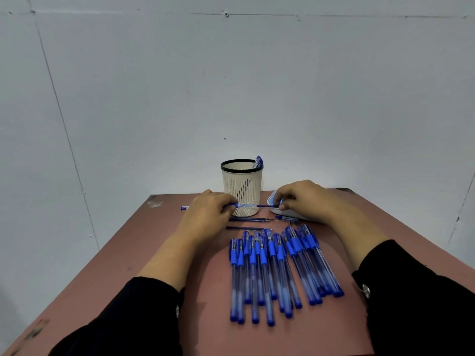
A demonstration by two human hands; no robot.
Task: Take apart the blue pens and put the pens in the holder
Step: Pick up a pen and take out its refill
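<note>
Both hands work one slim blue-and-clear plastic pen [248, 205] at twelve o'clock, in front of the cream slotted plastic holder [242, 187]: my left hand [205, 214] pinches the barrel end, my right hand [300, 199] pinches the thin dark refill. It should feel light, stiff and a bit slick, so I would grip the rubbery blue sleeve. One pen part [257, 162] leans inside the holder; the capped blue pens [280, 268] lie at six o'clock on the reddish-brown table [159, 253].

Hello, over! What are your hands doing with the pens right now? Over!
Both hands busy: left hand and right hand hold one pen, ends apart. Holder behind it. Pile of pens waiting. Nothing blocking.
</note>
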